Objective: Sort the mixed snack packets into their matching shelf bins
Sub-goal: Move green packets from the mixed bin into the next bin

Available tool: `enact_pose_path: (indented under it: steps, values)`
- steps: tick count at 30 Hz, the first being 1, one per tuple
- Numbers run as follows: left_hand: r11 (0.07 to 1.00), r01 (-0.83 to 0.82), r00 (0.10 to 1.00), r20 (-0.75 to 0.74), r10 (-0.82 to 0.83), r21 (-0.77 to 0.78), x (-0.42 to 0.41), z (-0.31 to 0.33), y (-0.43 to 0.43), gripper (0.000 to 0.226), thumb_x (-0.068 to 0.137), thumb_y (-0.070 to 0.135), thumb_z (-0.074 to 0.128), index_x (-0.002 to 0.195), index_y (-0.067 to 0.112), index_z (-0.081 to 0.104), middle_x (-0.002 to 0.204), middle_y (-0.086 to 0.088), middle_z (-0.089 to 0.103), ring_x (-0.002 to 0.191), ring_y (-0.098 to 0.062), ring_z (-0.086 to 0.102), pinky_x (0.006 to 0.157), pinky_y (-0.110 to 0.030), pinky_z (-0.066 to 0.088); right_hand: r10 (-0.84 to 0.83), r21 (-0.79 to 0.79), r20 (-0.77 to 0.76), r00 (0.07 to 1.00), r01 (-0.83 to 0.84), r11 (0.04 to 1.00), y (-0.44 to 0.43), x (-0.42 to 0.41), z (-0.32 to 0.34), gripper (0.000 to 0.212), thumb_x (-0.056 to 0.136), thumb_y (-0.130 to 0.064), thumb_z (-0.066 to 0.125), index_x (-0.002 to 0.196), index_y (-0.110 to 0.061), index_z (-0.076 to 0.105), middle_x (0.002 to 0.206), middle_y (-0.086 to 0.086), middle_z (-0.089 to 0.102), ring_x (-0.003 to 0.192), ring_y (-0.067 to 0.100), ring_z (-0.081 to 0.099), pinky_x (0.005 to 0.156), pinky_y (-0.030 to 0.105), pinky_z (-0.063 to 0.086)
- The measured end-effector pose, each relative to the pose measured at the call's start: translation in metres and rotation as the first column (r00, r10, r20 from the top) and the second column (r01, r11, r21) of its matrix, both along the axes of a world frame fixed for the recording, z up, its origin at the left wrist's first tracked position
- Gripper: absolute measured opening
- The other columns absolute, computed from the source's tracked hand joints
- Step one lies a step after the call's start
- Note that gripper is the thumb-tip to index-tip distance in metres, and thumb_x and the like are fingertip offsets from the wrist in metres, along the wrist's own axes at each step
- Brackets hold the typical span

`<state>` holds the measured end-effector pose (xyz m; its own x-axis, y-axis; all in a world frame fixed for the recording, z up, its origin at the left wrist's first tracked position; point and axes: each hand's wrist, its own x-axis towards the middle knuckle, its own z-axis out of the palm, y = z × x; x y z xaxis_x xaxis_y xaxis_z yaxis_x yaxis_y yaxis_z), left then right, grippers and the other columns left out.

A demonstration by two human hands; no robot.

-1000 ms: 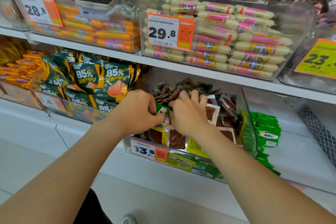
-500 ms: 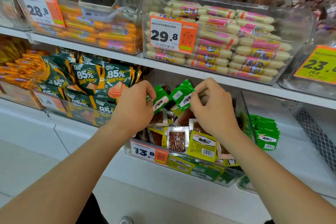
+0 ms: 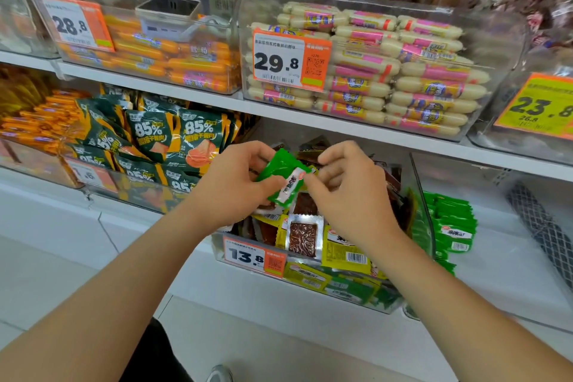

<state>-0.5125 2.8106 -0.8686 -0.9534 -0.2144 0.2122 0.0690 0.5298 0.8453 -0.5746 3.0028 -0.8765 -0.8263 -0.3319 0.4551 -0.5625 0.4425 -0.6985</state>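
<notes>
The left hand (image 3: 232,183) grips a green packet (image 3: 283,175) between thumb and curled fingers, while the right hand (image 3: 350,192) pinches the same packet's other edge. Just beneath the fingers sits the clear bin (image 3: 341,293) of mixed brown, yellow and green snacks. A green stack (image 3: 449,220) lies right of the right-hand fingers, beyond the bin wall.

The yellow price tag (image 3: 539,105) runs off the right edge; print on the green packet (image 3: 276,169) is blurred.
</notes>
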Motion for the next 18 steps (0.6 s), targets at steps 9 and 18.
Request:
enact_pose_path:
  steps: [9, 18]
  values:
    - [0.806, -0.294, 0.956, -0.167, 0.242, -0.513, 0.002, -0.011, -0.006, 0.028, 0.1, 0.017, 0.055, 0.128, 0.017, 0.056, 0.079, 0.011, 0.045, 0.079, -0.017, 0.045, 0.061, -0.035, 0.039, 0.298, 0.724, 0.121, 0.947, -0.29, 0.626, 0.006, -0.002, -0.005, 0.045, 0.092, -0.035, 0.078, 0.135, -0.033, 0.063, 0.115, -0.013, 0.063, 0.114, 0.015, 0.052, 0.102, 0.045, 0.038]
    - [0.856, -0.125, 0.99, -0.002, 0.144, -0.501, -0.008, -0.028, -0.003, 0.029, 0.102, 0.014, 0.056, 0.13, 0.014, 0.05, 0.103, -0.008, 0.063, 0.088, -0.027, 0.06, 0.069, -0.043, 0.05, 0.281, 0.443, -0.228, 0.932, -0.157, 0.882, 0.028, -0.016, -0.003, 0.032, 0.088, 0.005, 0.072, 0.099, -0.024, 0.079, 0.104, -0.012, 0.074, 0.101, 0.004, 0.065, 0.093, 0.01, 0.046]
